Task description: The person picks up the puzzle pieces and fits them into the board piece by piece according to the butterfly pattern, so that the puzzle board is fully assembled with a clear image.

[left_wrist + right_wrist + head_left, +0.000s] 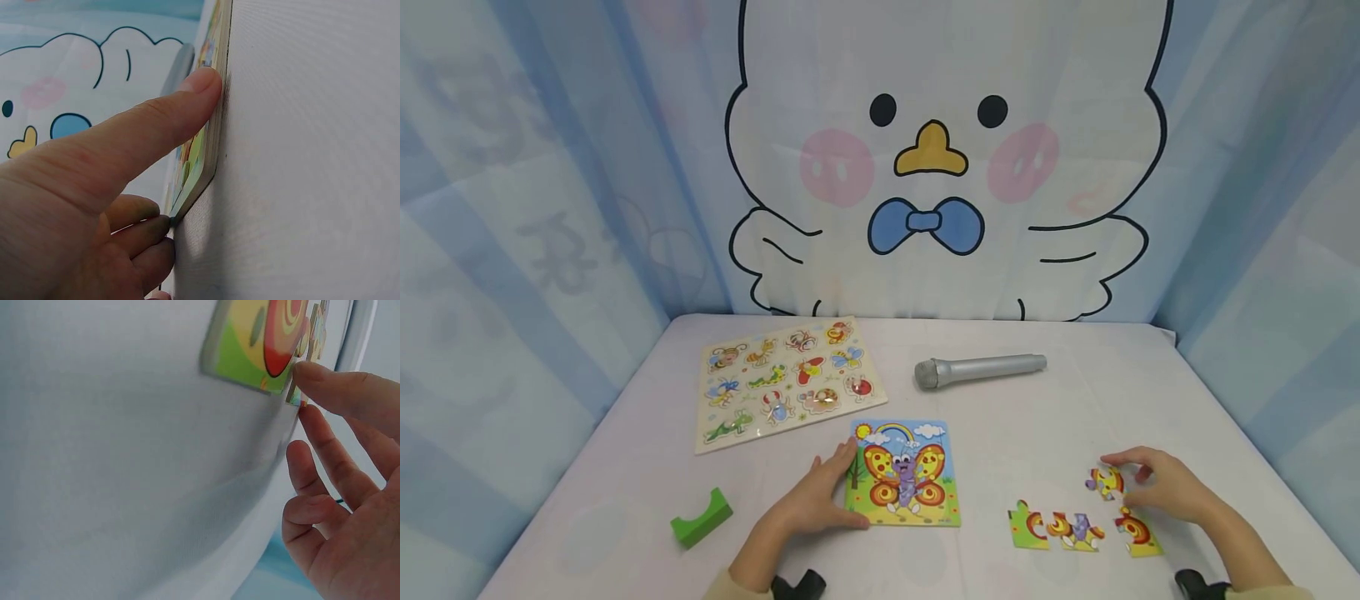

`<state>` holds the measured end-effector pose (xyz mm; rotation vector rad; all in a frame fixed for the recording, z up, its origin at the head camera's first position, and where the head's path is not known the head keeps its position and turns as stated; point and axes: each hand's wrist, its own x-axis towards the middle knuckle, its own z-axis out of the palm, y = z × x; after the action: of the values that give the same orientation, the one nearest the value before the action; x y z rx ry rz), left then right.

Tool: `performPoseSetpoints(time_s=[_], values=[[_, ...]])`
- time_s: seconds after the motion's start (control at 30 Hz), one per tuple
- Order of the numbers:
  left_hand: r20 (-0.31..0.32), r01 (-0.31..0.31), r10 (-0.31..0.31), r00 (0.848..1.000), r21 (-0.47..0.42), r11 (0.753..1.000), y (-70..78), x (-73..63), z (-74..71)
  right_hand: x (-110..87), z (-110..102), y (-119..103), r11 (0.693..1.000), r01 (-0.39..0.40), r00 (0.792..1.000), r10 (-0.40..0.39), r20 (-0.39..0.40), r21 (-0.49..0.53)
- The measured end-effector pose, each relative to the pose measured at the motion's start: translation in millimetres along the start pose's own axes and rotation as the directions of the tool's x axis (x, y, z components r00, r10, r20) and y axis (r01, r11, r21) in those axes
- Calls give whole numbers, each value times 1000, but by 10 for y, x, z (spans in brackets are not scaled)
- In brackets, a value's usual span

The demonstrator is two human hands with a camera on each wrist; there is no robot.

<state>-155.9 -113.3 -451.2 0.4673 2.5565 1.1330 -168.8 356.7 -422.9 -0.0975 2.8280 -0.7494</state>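
Observation:
A square butterfly puzzle board lies flat in front of me in the head view. My left hand rests at its left side, thumb on the lower left corner and fingers along the left edge. In the left wrist view the straight thumb touches the board's edge. On the right, my right hand pinches a small yellow-and-red puzzle piece between thumb and index finger. Just below it lies a corner piece with a red-orange spiral. Two more pieces, a green-edged one and a purple-bodied one, lie left of that.
A wooden insect puzzle board lies at the back left. A silver toy microphone lies behind the butterfly board. To the left of my left hand is a green arched block. Printed curtains enclose the white-covered table.

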Motion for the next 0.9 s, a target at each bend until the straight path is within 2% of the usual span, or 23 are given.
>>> performPoseSetpoints(time_s=[0.37, 0.63, 0.9], values=[[-1, 2, -2, 1000, 6, 1000, -4, -10, -1, 29, -9, 55, 1000, 21, 1000, -21, -4, -16], [3, -5, 5, 1000, 2, 1000, 4, -3, 0, 3, 22, 59, 998, 32, 997, -35, -62, -53], [-1, 2, -2, 1000, 16, 1000, 5, 1, 0, 13, 45, -142, 993, 99, 991, -104, -81, -68]])
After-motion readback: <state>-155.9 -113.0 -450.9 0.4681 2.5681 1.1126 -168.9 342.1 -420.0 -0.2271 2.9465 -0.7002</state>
